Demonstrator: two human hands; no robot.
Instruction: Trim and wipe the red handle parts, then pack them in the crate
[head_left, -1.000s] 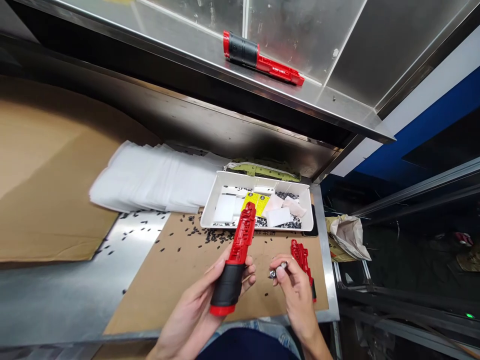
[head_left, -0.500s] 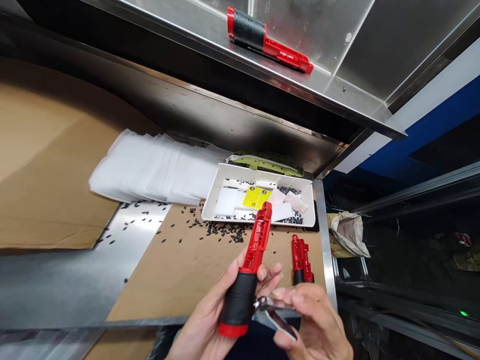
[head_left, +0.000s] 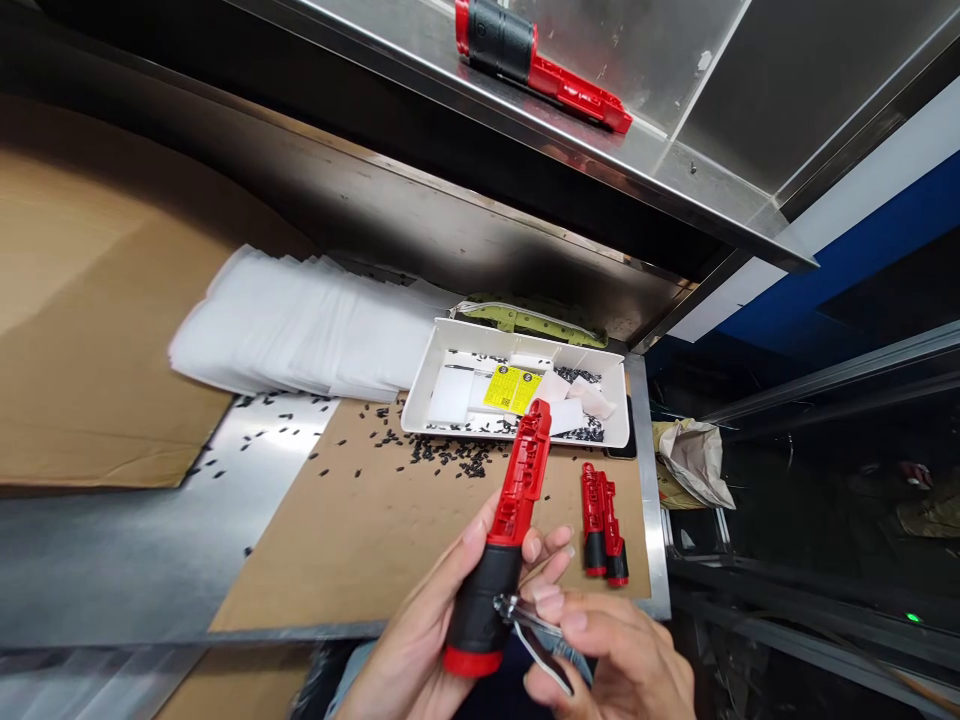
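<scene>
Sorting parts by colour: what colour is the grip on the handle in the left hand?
The grip is black, its end cap red; head view shows it.

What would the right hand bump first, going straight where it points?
Probably the black grip of the red handle, held by the left hand; the metal piece in the right hand seems to touch it.

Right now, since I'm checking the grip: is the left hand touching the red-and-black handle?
Touching. The head view shows the left hand wrapped round the red-and-black handle, fingers curling past its black sleeve.
</scene>
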